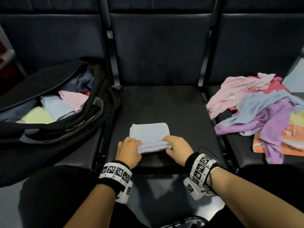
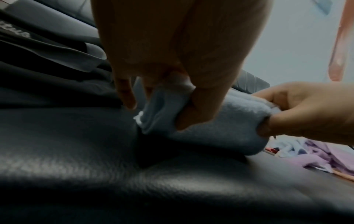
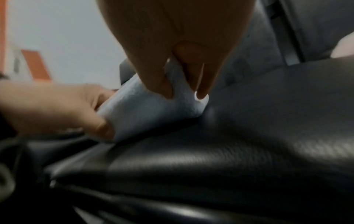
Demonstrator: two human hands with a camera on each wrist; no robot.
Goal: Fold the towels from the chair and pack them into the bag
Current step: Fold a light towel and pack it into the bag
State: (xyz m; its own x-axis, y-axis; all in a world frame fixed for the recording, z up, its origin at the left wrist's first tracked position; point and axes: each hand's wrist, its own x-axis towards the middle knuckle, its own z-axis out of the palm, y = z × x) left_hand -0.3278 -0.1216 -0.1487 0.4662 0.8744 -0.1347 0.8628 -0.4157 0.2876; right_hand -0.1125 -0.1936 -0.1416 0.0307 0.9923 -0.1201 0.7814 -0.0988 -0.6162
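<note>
A pale blue towel (image 1: 149,133), partly folded, lies on the middle black seat (image 1: 164,102). My left hand (image 1: 129,149) pinches its near left end, thumb and fingers curled round the layers (image 2: 162,106). My right hand (image 1: 176,148) pinches the near right end of the towel (image 3: 149,109) the same way. The near edge is lifted a little off the seat. An open black bag (image 1: 54,112) on the left seat holds several folded towels, pink, blue and yellow-green.
A loose heap of towels (image 1: 259,109), pink, red, blue, purple, yellow and orange, covers the right seat. Dark seat backs rise behind. Metal bars separate the seats. My dark-clothed knees are at the bottom of the head view.
</note>
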